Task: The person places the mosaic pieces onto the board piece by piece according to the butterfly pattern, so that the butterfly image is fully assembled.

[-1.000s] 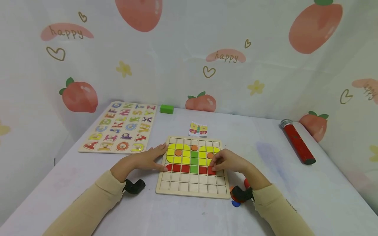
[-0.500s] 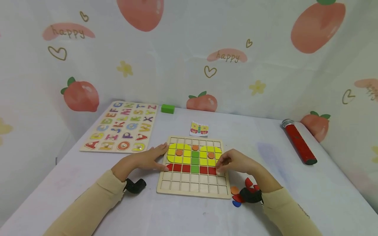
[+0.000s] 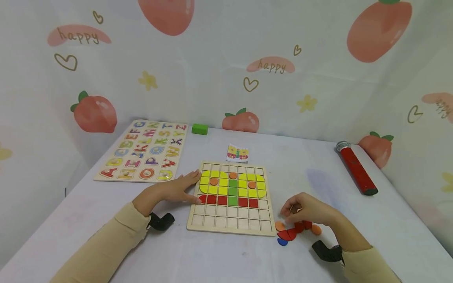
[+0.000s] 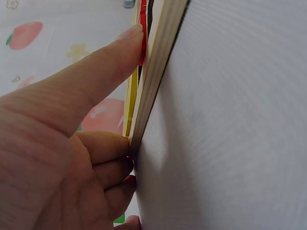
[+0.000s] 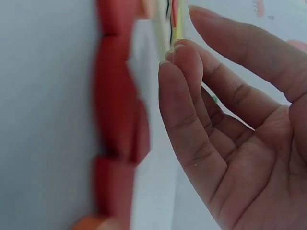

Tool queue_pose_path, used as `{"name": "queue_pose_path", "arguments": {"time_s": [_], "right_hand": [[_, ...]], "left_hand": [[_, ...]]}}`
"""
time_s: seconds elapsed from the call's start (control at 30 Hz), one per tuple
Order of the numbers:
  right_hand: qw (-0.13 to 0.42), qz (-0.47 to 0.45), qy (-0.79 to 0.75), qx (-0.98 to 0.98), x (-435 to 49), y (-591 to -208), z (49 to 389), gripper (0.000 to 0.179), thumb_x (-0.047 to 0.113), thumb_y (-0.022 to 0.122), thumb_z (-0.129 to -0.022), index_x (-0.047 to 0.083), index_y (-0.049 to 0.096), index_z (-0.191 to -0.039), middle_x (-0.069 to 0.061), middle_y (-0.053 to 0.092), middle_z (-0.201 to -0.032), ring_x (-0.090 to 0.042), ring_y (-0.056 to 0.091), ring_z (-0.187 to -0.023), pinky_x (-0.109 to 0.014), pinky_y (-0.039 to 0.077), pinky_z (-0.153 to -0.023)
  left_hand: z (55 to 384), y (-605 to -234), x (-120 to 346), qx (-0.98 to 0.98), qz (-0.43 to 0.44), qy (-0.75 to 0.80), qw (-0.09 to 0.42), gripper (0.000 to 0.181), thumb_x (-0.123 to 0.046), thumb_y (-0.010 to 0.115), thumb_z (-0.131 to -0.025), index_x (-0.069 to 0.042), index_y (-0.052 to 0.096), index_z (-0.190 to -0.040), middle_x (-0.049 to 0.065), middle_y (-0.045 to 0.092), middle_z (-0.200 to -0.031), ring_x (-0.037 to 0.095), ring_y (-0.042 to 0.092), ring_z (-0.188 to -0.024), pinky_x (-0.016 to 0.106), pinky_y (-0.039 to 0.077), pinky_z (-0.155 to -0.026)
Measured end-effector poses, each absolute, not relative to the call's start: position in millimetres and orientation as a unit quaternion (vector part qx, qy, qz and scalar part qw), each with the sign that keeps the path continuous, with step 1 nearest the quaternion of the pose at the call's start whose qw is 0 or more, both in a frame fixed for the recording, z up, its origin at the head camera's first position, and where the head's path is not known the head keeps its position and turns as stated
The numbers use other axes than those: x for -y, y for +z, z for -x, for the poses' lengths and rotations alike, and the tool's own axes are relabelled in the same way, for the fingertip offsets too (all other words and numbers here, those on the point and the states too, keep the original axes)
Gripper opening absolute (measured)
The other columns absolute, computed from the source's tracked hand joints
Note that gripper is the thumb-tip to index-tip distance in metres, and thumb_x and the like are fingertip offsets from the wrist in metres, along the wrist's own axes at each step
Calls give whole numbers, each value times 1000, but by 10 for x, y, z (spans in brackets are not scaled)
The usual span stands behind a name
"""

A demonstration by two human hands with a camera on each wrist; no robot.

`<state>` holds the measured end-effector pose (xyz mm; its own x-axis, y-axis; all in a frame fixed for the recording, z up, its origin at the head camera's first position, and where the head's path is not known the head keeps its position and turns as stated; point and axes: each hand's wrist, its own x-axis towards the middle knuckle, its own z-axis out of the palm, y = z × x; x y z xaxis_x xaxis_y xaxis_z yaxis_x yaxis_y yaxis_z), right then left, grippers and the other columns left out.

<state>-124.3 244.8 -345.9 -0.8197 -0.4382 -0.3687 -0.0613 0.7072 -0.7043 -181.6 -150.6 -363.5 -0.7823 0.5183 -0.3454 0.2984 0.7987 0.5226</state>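
Observation:
A wooden grid board (image 3: 231, 225) lies in the middle of the table, bearing yellow, green, red and orange flat tiles in a butterfly-like pattern. My left hand (image 3: 171, 191) rests at its left edge with fingers spread; in the left wrist view the thumb (image 4: 96, 67) lies on a red tile (image 4: 143, 33) and the other fingertips touch the board's side. Right of the board, my right hand (image 3: 313, 208) hovers over loose red pieces (image 3: 287, 235), fingers slightly bent. Its fingers (image 5: 177, 105) hold nothing in the right wrist view, close beside the red pieces (image 5: 115, 91).
A small pattern card (image 3: 238, 153) lies behind the board. The alphabet puzzle (image 3: 141, 151) is at back left, near a green block (image 3: 199, 129). A red microphone (image 3: 357, 169) lies at right. Orange discs (image 3: 316, 230) and a blue piece (image 3: 282, 242) sit among the loose pieces.
My right hand has left the red row's right end and moved right and nearer to the loose pieces. A red square now sits uncovered there. My left hand has stayed put.

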Motion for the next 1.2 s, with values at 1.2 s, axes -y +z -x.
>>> {"name": "queue_pose_path", "arguments": {"time_s": [1.2], "right_hand": [[288,226,-376,-851,-2586,-3512,1168,22,17,66,-87,7,65,-106,-8,64,-98,-11,55,-75,-21,52,-63]], "left_hand": [[1800,-3619,1498,-918,-224,224,240,100,-54,65,-79,-9,11,-150,9,3,-158,27,1,-146,49,4,-119]]}}
